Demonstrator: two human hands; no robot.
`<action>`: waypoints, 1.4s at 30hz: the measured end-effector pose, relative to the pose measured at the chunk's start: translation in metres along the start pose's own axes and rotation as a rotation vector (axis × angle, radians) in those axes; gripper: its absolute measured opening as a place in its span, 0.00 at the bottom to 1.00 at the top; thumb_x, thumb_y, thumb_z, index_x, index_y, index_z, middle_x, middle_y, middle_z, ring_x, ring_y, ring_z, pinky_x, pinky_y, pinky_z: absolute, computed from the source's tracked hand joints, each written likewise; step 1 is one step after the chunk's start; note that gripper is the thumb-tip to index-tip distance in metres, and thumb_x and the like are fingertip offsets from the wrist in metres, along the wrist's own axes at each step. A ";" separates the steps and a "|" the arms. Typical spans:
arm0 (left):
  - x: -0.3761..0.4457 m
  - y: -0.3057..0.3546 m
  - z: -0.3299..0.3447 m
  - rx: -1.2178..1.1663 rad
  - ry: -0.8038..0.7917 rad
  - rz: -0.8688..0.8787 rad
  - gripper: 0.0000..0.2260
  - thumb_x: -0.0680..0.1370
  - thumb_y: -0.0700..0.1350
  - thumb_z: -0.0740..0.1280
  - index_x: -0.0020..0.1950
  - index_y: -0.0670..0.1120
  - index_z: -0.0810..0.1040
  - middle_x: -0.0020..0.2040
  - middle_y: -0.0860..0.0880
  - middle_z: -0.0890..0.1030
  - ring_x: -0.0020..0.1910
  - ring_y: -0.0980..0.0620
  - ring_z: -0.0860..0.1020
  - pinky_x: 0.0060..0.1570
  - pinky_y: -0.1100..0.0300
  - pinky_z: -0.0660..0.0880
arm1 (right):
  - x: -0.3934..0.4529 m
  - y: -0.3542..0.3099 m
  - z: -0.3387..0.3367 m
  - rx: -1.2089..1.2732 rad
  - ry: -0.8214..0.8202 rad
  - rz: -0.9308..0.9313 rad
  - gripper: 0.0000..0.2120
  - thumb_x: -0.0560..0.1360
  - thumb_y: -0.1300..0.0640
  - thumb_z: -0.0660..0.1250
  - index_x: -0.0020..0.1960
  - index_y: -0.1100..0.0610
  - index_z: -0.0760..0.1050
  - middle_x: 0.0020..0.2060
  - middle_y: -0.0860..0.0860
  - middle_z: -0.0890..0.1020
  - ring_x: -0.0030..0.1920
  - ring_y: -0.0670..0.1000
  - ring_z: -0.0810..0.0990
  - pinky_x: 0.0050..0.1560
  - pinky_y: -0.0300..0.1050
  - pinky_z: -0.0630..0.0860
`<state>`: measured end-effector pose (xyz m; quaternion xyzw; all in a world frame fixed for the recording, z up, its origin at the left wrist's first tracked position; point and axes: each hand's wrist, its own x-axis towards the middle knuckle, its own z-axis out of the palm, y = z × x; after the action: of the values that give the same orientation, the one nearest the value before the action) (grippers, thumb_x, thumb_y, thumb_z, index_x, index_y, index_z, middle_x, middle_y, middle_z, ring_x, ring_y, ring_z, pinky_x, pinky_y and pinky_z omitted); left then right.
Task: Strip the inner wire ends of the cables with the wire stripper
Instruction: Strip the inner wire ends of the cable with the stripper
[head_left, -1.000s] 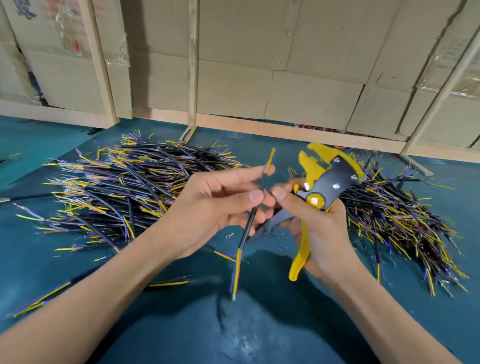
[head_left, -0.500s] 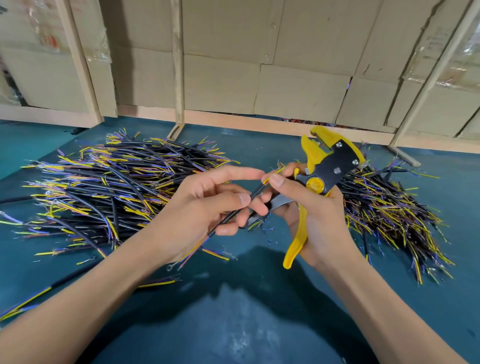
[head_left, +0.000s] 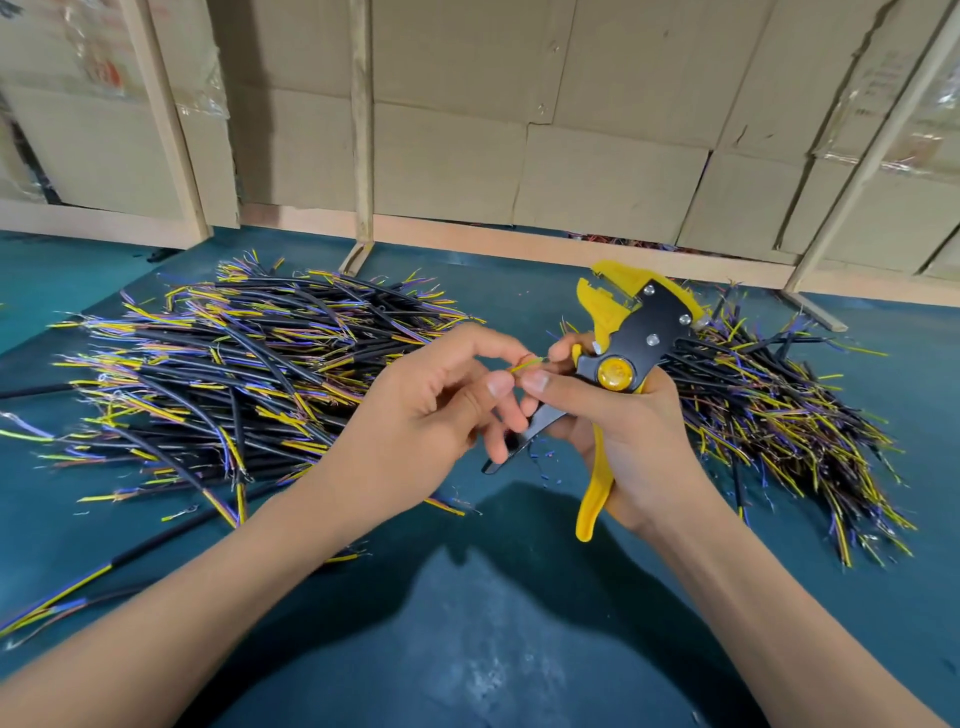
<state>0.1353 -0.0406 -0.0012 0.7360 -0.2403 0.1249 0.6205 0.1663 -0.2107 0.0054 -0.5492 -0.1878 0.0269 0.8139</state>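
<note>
the left hand (head_left: 436, 405) pinched a yellow wire end (head_left: 525, 366) between thumb and forefinger, right beside the right hand (head_left: 618, 431), whose fingers curled round the wire stripper (head_left: 626, 353). beyond lay two cable piles, left (head_left: 244, 374) and right (head_left: 779, 410).

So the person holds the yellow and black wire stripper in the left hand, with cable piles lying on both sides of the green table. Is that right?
Not quite. The head view shows the wire stripper in the right hand, not the left. The left hand pinches a thin wire end. The cable piles do lie on both sides of the green table.
</note>
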 end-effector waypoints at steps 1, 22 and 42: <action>0.000 0.001 0.000 -0.043 0.006 -0.004 0.06 0.83 0.39 0.62 0.57 0.44 0.77 0.39 0.45 0.83 0.29 0.49 0.78 0.30 0.64 0.70 | 0.000 0.000 0.001 0.001 0.004 -0.004 0.11 0.68 0.70 0.74 0.46 0.61 0.76 0.34 0.59 0.80 0.32 0.59 0.80 0.37 0.54 0.81; 0.004 0.006 0.013 -0.323 0.276 -0.108 0.08 0.85 0.38 0.58 0.46 0.41 0.71 0.27 0.46 0.73 0.23 0.55 0.64 0.28 0.59 0.60 | -0.008 -0.001 0.018 0.026 0.033 -0.041 0.14 0.67 0.70 0.73 0.49 0.62 0.72 0.32 0.63 0.78 0.35 0.61 0.77 0.39 0.54 0.80; 0.005 0.001 0.011 -0.152 0.391 0.061 0.03 0.82 0.45 0.58 0.48 0.51 0.67 0.29 0.49 0.76 0.24 0.54 0.66 0.28 0.63 0.66 | -0.008 -0.007 0.012 0.189 -0.010 0.232 0.06 0.68 0.61 0.65 0.43 0.64 0.74 0.34 0.62 0.78 0.33 0.62 0.81 0.37 0.60 0.82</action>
<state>0.1373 -0.0528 -0.0004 0.6412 -0.1461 0.2655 0.7050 0.1541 -0.2044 0.0134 -0.4881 -0.1240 0.1410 0.8524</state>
